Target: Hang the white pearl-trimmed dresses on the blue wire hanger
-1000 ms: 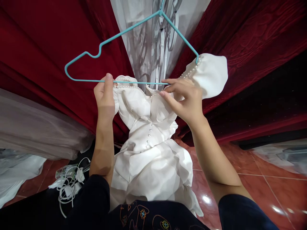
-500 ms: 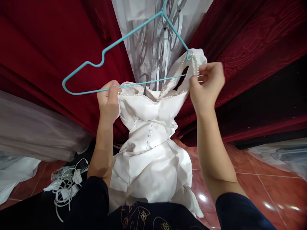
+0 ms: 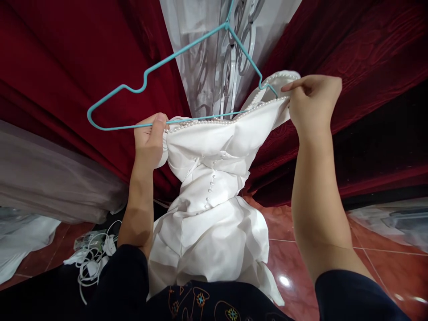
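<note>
Head camera: raised left hand (image 3: 150,139) grips the lower bar of the turquoise clothes hanger (image 3: 185,49) with closed fingers, thumb upward, while the raised right hand (image 3: 312,104), wrist bent, pinches the pearl-trimmed white dress (image 3: 214,178) extending below the hanger.

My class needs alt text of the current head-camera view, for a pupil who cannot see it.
A bead-edged white dress is held with a turquoise hanger: the left hand has its grip on the hanger's lower bar, the right hand on the dress's top edge at the opposite side. Dark red fabric hangs behind, above a red tiled floor.
</note>
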Motion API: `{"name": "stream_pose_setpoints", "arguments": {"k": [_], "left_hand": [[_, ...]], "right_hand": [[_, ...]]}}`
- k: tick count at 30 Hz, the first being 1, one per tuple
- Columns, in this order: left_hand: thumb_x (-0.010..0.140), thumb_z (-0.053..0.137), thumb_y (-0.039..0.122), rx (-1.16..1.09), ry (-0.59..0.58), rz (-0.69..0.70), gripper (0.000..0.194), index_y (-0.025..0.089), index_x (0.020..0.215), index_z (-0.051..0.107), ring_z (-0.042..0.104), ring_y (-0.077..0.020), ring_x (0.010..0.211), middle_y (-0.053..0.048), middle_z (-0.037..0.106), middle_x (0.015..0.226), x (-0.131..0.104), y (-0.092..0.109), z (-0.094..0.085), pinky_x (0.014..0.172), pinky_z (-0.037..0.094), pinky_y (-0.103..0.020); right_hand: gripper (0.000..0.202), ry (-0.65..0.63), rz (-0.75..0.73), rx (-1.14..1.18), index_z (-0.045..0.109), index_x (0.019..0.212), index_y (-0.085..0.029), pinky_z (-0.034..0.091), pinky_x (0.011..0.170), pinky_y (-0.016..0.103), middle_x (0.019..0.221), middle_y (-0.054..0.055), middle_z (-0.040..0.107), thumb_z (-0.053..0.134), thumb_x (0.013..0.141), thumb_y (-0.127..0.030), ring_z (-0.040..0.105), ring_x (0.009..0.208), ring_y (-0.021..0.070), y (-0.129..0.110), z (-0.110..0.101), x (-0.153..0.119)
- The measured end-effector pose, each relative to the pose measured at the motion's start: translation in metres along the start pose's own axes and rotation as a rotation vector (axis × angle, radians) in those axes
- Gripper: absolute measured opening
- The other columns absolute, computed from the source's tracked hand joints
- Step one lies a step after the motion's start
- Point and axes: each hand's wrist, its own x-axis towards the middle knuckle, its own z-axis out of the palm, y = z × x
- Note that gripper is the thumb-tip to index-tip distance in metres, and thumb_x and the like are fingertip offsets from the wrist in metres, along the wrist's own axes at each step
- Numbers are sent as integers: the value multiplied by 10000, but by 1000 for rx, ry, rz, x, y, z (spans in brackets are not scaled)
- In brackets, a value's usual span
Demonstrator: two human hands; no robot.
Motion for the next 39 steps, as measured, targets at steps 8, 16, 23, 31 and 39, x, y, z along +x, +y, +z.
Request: {"name": "stream_pose_setpoints", "arguments": {"k": [8, 16, 23, 31, 39], "left_hand": [[961, 633, 760, 50, 129, -92, 678, 214, 624, 414, 414, -152, 567, -21, 341, 654, 0, -16, 10, 521, 390, -306], [998, 643, 657, -84, 93, -98, 626, 208, 644, 389, 373, -143, 570, -19, 334, 675, -3, -21, 19, 553, 367, -296], [933, 658, 776, -49, 35, -162, 704, 207, 630, 373, 333, -135, 577, -15, 325, 679, -5, -20, 20, 554, 339, -297], [934, 752, 625, 262, 122, -149, 573, 202, 603, 550, 436, -128, 574, 6, 434, 608, -32, -18, -2, 547, 363, -289], [725, 882, 293, 276, 426, -43, 141, 205, 787, 791, 675, -160, 676, -24, 732, 761, -40, 1, -63, 633, 545, -343]], "right_hand": [[210, -114, 446, 287, 783, 749, -193, 398, 548, 366, 700, 110, 716, 591, 719, -115, 576, 558, 179, -22, -16, -78], [247, -62, -316, 323, 787, 1130, -336, 553, 866, 518, 937, 63, 613, 599, 971, -313, 650, 943, 267, -96, -10, -114], [247, -175, -414, 134, 740, 975, -354, 392, 1152, 680, 1265, 68, 721, 556, 1029, -510, 548, 1349, 377, -94, 8, -83], [237, -109, -363, 135, 689, 968, -324, 421, 1125, 641, 1133, 48, 770, 532, 1042, -485, 675, 1123, 331, -87, -8, -92], [130, -54, -412, 172, 713, 990, -377, 429, 1021, 628, 1107, 34, 784, 601, 1024, -434, 670, 1062, 334, -83, -21, -98]]}}
